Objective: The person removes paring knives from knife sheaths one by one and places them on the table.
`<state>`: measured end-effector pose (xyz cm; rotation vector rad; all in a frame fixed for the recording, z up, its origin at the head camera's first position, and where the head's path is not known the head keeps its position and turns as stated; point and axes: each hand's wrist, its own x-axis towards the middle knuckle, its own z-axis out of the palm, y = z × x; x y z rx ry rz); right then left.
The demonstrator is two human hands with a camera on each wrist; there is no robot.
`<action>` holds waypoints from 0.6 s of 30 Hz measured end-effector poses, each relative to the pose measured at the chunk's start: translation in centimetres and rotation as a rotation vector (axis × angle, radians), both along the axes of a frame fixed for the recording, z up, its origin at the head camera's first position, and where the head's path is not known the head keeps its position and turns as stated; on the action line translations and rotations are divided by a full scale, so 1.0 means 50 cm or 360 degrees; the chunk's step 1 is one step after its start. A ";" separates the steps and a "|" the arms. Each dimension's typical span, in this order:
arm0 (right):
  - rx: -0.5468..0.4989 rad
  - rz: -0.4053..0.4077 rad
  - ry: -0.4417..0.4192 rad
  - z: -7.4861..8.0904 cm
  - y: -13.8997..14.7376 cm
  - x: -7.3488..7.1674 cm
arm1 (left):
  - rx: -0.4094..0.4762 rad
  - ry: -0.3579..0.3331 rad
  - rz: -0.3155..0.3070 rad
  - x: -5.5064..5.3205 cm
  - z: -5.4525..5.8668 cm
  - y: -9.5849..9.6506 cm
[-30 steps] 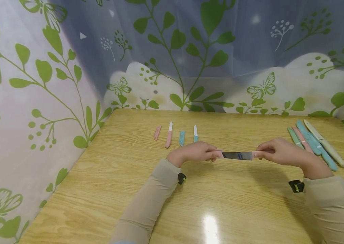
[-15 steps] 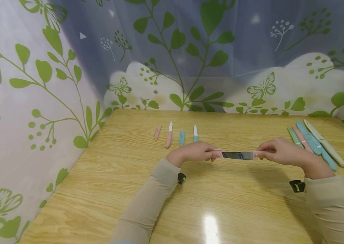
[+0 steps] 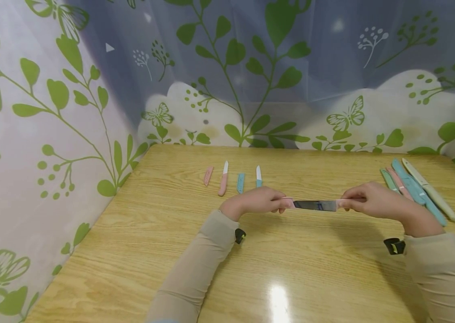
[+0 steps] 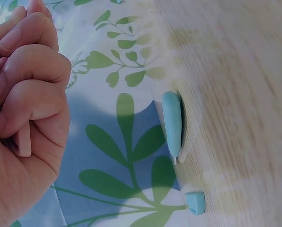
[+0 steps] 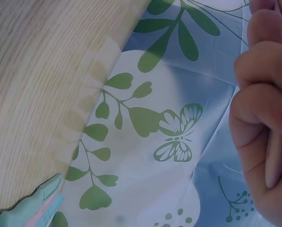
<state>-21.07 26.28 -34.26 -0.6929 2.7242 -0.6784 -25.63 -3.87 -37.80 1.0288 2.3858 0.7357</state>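
Over the middle of the table, a knife with a dark shiny blade (image 3: pixel 316 205) is held level between both hands. My left hand (image 3: pixel 257 201) grips its pink sheath (image 3: pixel 289 203), whose end (image 4: pixel 24 141) pokes out below the curled fingers in the left wrist view. The blade's tip end runs into this sheath. At the other end my right hand (image 3: pixel 381 206) holds the pink handle (image 5: pixel 277 158), largely covered by its fingers. Just beyond the left hand lies a small knife with a white blade and blue handle (image 3: pixel 258 176), partly hidden.
Left of that lie a blue sheath (image 3: pixel 241 183), a pink-handled knife (image 3: pixel 223 180) and a pink sheath (image 3: pixel 208 176). At the right, several sheathed knives lie side by side, among them a cream one (image 3: pixel 429 188) and a green one (image 3: pixel 390 180). A patterned curtain (image 3: pixel 227 89) borders the table (image 3: pixel 312 269).
My right hand has shifted slightly right with the handle, so a little more blade shows outside the sheath. The left hand stays almost still.
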 end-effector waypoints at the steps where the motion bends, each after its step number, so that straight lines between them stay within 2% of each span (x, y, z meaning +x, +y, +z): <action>1: 0.0001 0.0002 0.0002 0.000 0.000 0.000 | 0.0002 -0.0005 0.0006 0.000 0.000 0.000; 10: -0.0030 0.0022 0.0005 0.003 0.006 0.002 | 0.0013 -0.0046 0.0015 -0.003 -0.001 -0.003; 14: -0.0016 -0.0009 0.0046 0.005 0.014 0.002 | 0.0006 -0.0008 0.0040 -0.006 0.003 -0.011; 18: 0.0048 -0.0086 0.0149 0.013 0.027 -0.001 | 0.0025 0.0068 0.0076 -0.011 0.011 -0.024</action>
